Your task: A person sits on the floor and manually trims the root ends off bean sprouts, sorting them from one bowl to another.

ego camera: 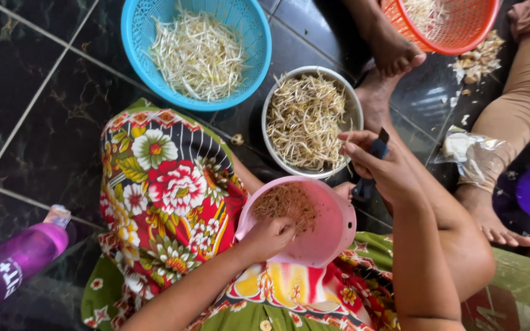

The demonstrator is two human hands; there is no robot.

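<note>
Left hand (268, 236) is pinching brown trimmings at the near rim of the pink bowl (329, 236) while the right hand (375, 168) is gripping what looks like a small knife (369, 171) over the metal bowl (354, 110), its sprouts (305, 119) apparently half-sorted, cleaned ones filling the blue basket (253, 37).

Pink bowl (320, 233) showing brownish trimmings; blue basket (136, 37) holding white sprouts; orange basket (461, 34) sitting far right; purple bottle (13, 260) lying near left; red-yellow-green floral skirt (167, 196) covering lap; black marbled floor (38, 129).

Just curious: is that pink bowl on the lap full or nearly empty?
Nearly empty: the pink bowl holds only a small heap of brownish trimmings at one side; bare pink shows elsewhere.
</note>
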